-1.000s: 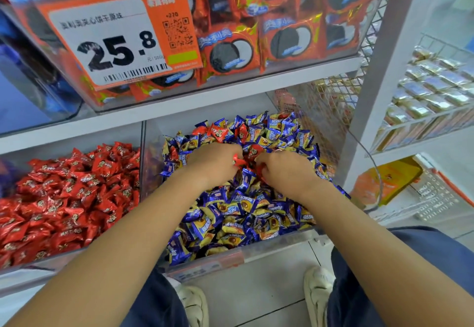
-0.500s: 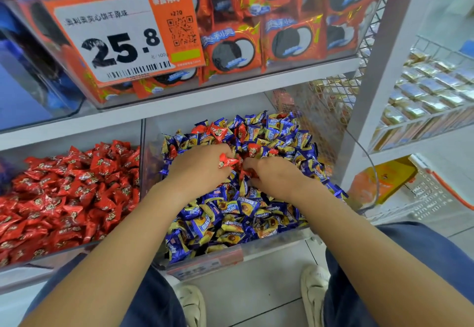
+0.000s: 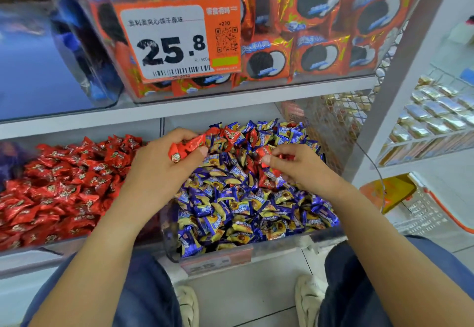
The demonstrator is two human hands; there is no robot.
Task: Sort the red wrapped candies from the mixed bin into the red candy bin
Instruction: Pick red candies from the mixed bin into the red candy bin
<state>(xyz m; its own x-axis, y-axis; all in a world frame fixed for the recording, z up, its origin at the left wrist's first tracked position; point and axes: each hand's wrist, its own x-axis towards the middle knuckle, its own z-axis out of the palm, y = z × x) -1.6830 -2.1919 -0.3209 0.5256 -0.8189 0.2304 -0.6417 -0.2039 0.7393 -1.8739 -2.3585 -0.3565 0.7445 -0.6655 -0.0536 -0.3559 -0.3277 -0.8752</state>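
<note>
Left hand [image 3: 164,162] grips bunch of red wrapped candies [image 3: 187,147] above left edge of mixed bin [image 3: 218,255]. Right hand [image 3: 300,165] pinches one red candy [image 3: 282,157] over blue-and-yellow pile. Red candy bin [image 3: 51,247] just left, full. Price tag [image 3: 177,42] on upper cookie bin reads "25.8", small "+270"; Chinese text too blurred to read.

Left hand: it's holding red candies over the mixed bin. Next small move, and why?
Probably swing the left hand leftward over the divider and release into the red candy bin. It already grips a bunch of red candies above the mixed bin, right beside the red bin. The right hand pinches another red candy, so it can follow after.
</note>
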